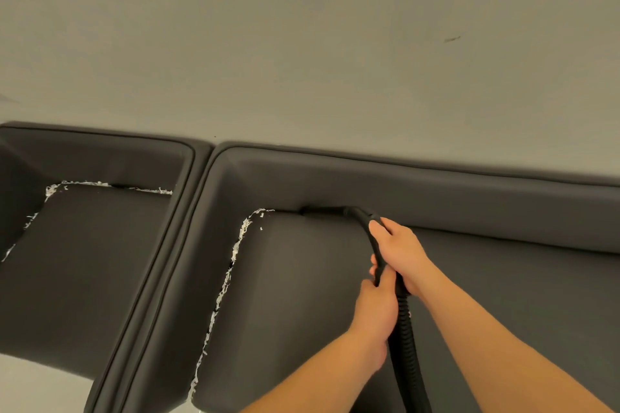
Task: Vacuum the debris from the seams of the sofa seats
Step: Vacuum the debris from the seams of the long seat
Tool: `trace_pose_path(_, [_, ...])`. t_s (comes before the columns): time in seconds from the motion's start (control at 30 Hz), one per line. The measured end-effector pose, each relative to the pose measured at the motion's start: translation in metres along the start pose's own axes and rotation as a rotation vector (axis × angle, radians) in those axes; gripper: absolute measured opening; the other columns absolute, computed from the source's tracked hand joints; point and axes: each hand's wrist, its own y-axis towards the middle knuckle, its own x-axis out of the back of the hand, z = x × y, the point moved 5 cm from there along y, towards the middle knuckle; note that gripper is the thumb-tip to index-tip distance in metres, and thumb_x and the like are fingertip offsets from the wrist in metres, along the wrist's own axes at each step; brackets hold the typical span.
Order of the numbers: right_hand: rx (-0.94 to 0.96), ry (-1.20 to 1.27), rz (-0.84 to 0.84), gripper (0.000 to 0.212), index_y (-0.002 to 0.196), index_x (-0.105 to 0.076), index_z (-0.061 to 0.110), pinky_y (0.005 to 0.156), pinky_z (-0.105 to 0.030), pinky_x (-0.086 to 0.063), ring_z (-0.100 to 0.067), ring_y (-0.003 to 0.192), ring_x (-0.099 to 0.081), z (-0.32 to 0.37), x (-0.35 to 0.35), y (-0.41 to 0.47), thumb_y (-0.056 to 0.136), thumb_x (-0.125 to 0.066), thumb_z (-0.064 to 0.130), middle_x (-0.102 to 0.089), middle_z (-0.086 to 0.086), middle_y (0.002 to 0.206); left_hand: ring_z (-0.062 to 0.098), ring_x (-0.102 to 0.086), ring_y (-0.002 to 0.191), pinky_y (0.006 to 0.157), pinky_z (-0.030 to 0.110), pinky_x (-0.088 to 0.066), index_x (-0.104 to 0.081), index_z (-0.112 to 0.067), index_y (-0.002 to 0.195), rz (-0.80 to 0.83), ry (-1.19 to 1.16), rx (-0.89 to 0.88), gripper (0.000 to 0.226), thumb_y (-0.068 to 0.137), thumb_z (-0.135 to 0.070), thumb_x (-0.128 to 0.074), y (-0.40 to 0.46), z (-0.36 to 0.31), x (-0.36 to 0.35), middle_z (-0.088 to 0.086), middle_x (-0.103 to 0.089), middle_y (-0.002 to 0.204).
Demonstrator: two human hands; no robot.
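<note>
left hand (374,308) grips hose (407,339) | right hand (401,250) too | nozzle (322,210) in back seam

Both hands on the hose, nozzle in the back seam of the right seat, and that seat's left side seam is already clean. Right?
Not quite. The head view shows white debris all along that left side seam. The rest holds: left hand and right hand both grip the hose, and the nozzle is in the back seam of the right seat.

place: living or lounge room, home or office cannot be told | evidence: two dark grey upholstered sofa seats (100,261) side by side, backs against a plain pale wall (302,43) | pale floor (37,386) near left
</note>
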Motion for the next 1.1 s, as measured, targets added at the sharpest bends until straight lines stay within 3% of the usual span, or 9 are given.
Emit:
trace_pose_path(0.13, [0.081,-0.125,0.042,0.026,0.094,-0.058,0.010,0.053,-0.036,-0.052,-0.028,0.048,-0.056,0.018,-0.003,-0.012,0.101,-0.049,0.034,-0.058,-0.014,0.061,0.019,-0.069,0.103,0.085,0.031,-0.054,-0.056,-0.024,0.118,-0.002,0.008,-0.089,0.056,0.091,-0.072,-0.048,-0.009,0.004,-0.003,0.000,-0.070,0.108])
trace_pose_path(0.33, [0.131,-0.321,0.042,0.030,0.085,-0.051,0.013,0.070,-0.052,-0.060,-0.028,0.050,-0.064,0.030,-0.037,0.019,0.097,-0.046,0.039,-0.063,-0.008,0.058,0.016,-0.068,0.082,0.075,0.028,-0.055,-0.062,-0.008,0.123,-0.033,-0.084,-0.144,0.064,0.097,-0.064,-0.046,0.010,-0.015,0.021,0.005,-0.071,0.095])
trace_pose_path(0.47, [0.132,-0.407,0.046,0.029,0.084,-0.052,0.016,0.084,-0.054,-0.059,-0.036,0.077,-0.072,0.046,-0.055,0.046,0.095,-0.043,0.041,-0.067,-0.009,0.067,0.019,-0.068,0.084,0.081,0.033,-0.054,-0.066,-0.005,0.120,-0.051,-0.101,-0.164,0.064,0.098,-0.063,-0.047,0.025,-0.035,0.038,0.006,-0.072,0.092])
trace_pose_path(0.53, [0.117,-0.415,0.038,0.027,0.082,-0.050,0.018,0.086,-0.055,-0.059,-0.036,0.081,-0.072,0.052,-0.061,0.057,0.095,-0.041,0.040,-0.067,-0.009,0.067,0.019,-0.067,0.086,0.076,0.030,-0.053,-0.067,-0.005,0.121,-0.051,-0.116,-0.137,0.063,0.099,-0.061,-0.048,0.029,-0.045,0.042,0.006,-0.071,0.095])
trace_pose_path(0.7, [0.106,-0.393,-0.024,0.029,0.087,-0.054,0.014,0.082,-0.053,-0.060,-0.031,0.068,-0.071,0.045,-0.067,0.076,0.098,-0.041,0.037,-0.067,-0.008,0.065,0.015,-0.064,0.081,0.064,0.023,-0.050,-0.063,-0.002,0.124,-0.076,-0.108,-0.080,0.061,0.101,-0.056,-0.047,0.043,-0.051,0.049,0.006,-0.068,0.096])
trace_pose_path(0.8, [0.089,-0.301,-0.050,0.028,0.093,-0.057,0.017,0.074,-0.054,-0.062,-0.028,0.058,-0.068,0.029,-0.063,0.076,0.100,-0.042,0.040,-0.066,-0.008,0.065,0.014,-0.063,0.078,0.064,0.023,-0.051,-0.063,-0.004,0.123,-0.070,-0.036,-0.059,0.059,0.100,-0.057,-0.048,0.048,-0.042,0.050,0.005,-0.067,0.094])
trace_pose_path(0.93, [-0.020,-0.030,-0.041,0.013,0.106,-0.058,0.028,0.063,-0.049,-0.058,-0.029,0.051,-0.060,-0.022,-0.040,0.054,0.102,-0.049,0.037,-0.061,-0.013,0.061,0.016,-0.070,0.096,0.083,0.031,-0.058,-0.067,-0.017,0.118,0.002,0.083,0.052,0.048,0.098,-0.058,-0.052,0.051,-0.009,0.046,0.001,-0.075,0.107])
trace_pose_path(1.0, [-0.075,0.068,-0.031,0.022,0.122,-0.060,0.025,0.062,-0.045,-0.055,-0.029,0.051,-0.058,-0.047,-0.035,0.041,0.104,-0.050,0.034,-0.059,-0.013,0.060,0.013,-0.069,0.096,0.080,0.030,-0.059,-0.065,-0.020,0.119,-0.001,0.128,0.095,0.043,0.100,-0.055,-0.050,0.049,0.011,0.044,0.000,-0.075,0.113])
trace_pose_path(1.1, [-0.065,0.018,0.017,0.042,0.145,-0.049,0.028,0.060,-0.038,-0.055,-0.028,0.052,-0.060,-0.049,-0.047,0.034,0.103,-0.050,0.036,-0.061,-0.013,0.062,0.014,-0.070,0.101,0.092,0.037,-0.059,-0.064,-0.022,0.117,-0.057,0.114,0.097,0.047,0.097,-0.062,-0.050,0.041,0.021,0.052,-0.003,-0.075,0.111])
